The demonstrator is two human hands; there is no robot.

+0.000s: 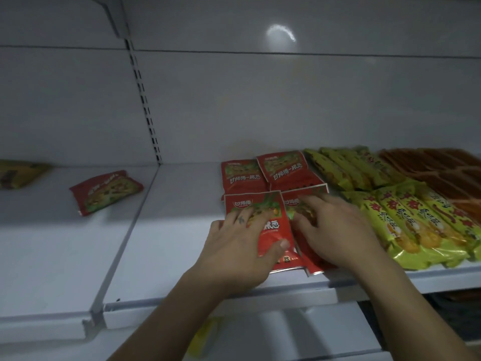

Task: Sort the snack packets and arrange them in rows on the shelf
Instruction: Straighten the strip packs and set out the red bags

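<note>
Two red snack packets lie side by side at the front of the white shelf (166,256). My left hand (239,246) lies flat on the left front red packet (270,230), fingers spread and thumb on its lower part. My right hand (335,230) presses flat on the right front red packet (309,196). Behind them two more red packets (286,170) lie in a back row. A loose red packet (106,191) lies askew on the left shelf section.
Green-yellow long packets (406,225) fill rows right of the red ones, with orange-brown packets (442,173) at the far right. A yellowish packet (18,173) lies at the far left edge. A slotted upright (145,110) divides the back panel. A lower shelf holds something yellow (203,334).
</note>
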